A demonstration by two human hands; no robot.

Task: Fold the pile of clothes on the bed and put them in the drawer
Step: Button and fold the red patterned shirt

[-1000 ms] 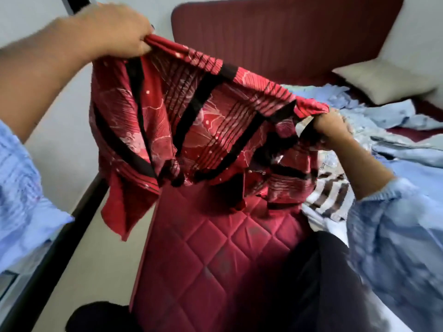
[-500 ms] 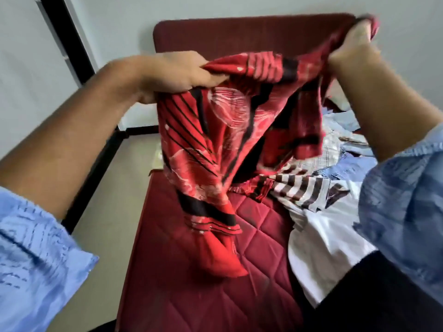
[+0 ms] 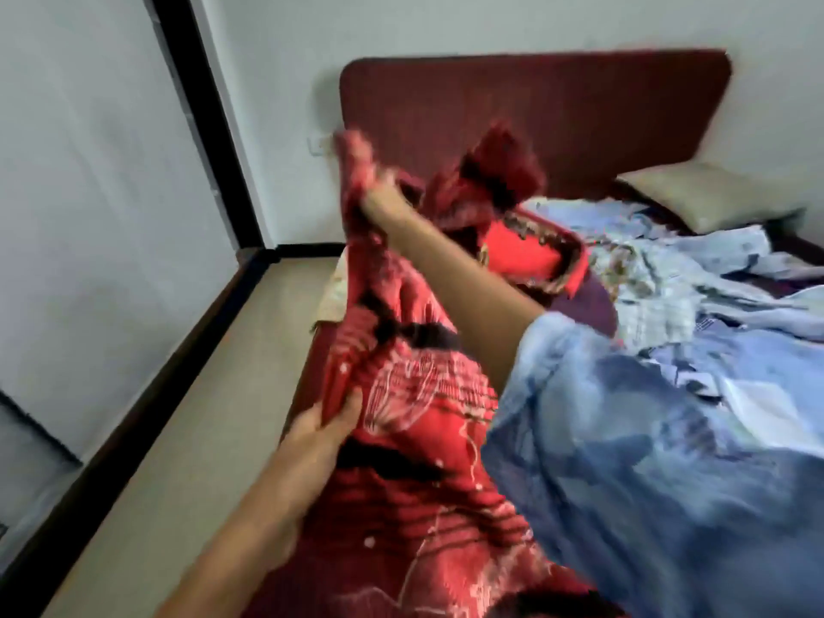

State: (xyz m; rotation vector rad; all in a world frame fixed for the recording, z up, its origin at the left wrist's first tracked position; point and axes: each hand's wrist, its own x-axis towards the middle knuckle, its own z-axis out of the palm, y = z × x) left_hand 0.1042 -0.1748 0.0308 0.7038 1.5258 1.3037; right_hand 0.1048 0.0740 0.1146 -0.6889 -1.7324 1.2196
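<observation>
Red garment (image 3: 414, 394) stretched along bed edge (image 3: 307, 363), both hands gripping.

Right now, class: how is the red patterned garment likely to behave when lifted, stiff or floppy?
Probably floppy: the red patterned garment sags and creases between the left hand and the right hand. Likely light, since fingers alone hold it. It looks unlikely to keep a fold unaided.

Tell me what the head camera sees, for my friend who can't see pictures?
Two hands stretch a red patterned shirt over a dark red bed: the left hand grips its near edge, the right hand its far end. Blue clothes are piled to the right, a pillow behind.
</observation>
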